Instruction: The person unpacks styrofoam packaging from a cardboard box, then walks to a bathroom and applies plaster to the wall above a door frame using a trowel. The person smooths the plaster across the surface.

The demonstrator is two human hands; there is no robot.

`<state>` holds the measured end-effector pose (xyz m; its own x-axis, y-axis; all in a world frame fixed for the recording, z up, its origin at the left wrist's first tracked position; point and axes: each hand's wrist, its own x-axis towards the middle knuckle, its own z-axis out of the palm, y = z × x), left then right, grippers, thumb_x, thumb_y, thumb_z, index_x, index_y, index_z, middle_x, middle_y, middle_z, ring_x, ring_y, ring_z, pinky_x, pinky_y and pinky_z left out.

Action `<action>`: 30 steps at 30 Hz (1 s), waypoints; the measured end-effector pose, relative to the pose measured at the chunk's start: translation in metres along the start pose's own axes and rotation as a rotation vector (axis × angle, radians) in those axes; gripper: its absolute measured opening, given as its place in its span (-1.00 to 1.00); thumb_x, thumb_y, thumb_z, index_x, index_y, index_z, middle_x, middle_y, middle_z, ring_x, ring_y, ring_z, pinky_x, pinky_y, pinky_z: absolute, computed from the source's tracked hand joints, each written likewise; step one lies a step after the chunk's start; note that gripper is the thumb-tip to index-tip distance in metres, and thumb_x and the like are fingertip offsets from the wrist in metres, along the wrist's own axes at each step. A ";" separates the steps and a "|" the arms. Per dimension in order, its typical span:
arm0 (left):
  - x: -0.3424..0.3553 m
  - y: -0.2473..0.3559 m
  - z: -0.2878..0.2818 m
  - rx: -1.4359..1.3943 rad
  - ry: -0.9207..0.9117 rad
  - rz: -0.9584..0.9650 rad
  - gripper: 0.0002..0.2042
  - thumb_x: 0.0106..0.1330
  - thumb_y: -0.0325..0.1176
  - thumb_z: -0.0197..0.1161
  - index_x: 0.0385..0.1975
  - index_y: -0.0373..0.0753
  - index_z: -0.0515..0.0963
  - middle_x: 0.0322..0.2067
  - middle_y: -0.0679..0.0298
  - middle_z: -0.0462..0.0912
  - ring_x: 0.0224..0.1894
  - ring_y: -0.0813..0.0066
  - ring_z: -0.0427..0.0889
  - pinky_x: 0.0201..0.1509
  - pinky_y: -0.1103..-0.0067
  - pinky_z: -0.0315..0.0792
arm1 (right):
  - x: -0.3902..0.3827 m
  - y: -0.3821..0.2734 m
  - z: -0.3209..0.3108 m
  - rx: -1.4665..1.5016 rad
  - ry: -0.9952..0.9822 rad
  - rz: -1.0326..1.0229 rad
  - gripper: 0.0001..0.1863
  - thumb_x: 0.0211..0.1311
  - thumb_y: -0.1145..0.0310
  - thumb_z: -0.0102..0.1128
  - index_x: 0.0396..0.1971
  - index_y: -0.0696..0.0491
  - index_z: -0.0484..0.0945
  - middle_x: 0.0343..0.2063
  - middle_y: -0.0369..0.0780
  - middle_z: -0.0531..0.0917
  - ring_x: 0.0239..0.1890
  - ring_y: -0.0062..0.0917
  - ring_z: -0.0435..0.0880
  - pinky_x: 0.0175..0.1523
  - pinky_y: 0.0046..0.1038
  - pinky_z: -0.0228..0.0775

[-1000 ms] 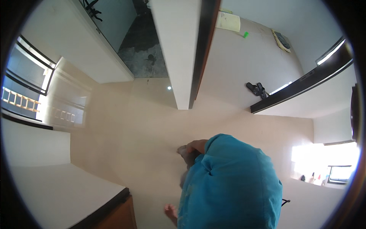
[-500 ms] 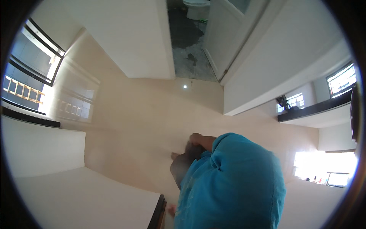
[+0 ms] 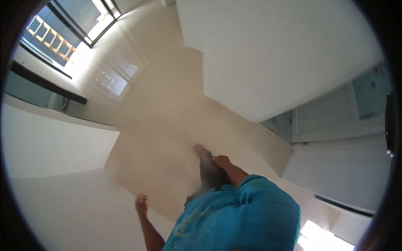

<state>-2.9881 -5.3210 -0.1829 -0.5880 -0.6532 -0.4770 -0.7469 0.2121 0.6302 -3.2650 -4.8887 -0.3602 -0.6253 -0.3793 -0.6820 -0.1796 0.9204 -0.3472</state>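
My left hand (image 3: 141, 200) hangs out to the left beside a white wall (image 3: 71, 209), fingers loosely curled and apart, holding nothing I can see. My right hand (image 3: 222, 161) is in front of my teal shirt (image 3: 247, 217), near my dark-clad leg (image 3: 209, 171); its fingers are curled, and whatever they might hold is hidden. My bare foot (image 3: 197, 148) shows on the beige floor (image 3: 155, 108), slightly blurred.
A white wall corner (image 3: 251, 75) juts out ahead. A doorway (image 3: 276, 125) with a grey floor is at the right. At upper left are a bright doorway with dark frames (image 3: 92, 33) and a wooden ladder (image 3: 50, 37). Another white wall (image 3: 58, 150) is at left.
I have turned leftward: the grey-floored doorway moved from ahead to the right, and the ladder opening rose in view. My left hand has swung up and outward; my foot moved.
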 end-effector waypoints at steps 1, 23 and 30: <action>0.007 -0.002 0.005 0.206 -0.020 -0.049 -0.62 0.40 -0.05 -0.01 -0.25 -0.27 0.56 -0.38 0.18 0.64 -0.29 0.32 0.61 -0.17 0.39 0.44 | 0.024 -0.011 -0.019 0.010 -0.093 0.002 -0.67 0.24 0.24 -0.03 -0.08 -0.08 0.62 -0.16 -0.02 0.67 -0.04 -0.17 0.65 0.04 -0.10 0.48; 0.676 0.282 -0.226 0.034 0.111 0.237 -0.56 0.41 0.00 0.03 0.03 -0.25 0.54 -0.03 -0.01 0.62 0.05 0.03 0.58 0.14 0.35 0.43 | 0.545 -0.452 -0.363 -0.409 -0.085 -0.219 -0.56 0.15 0.21 0.13 0.08 -0.10 0.46 -0.20 -0.07 0.70 -0.11 -0.21 0.70 -0.06 -0.18 0.54; 0.824 0.364 -0.303 -0.177 0.151 0.048 -0.57 0.39 -0.04 0.07 0.06 -0.25 0.52 -0.04 -0.01 0.64 0.04 0.06 0.61 0.11 0.33 0.45 | 0.708 -0.600 -0.419 -0.425 -0.066 -0.218 -0.64 0.13 0.21 0.19 -0.03 -0.16 0.57 -0.21 -0.17 0.72 -0.12 -0.27 0.71 -0.05 -0.20 0.53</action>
<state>-3.6502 -6.0025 -0.1606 -0.5584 -0.7494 -0.3558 -0.6458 0.1235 0.7535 -3.9179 -5.6697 -0.3649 -0.4916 -0.5603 -0.6667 -0.6040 0.7708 -0.2024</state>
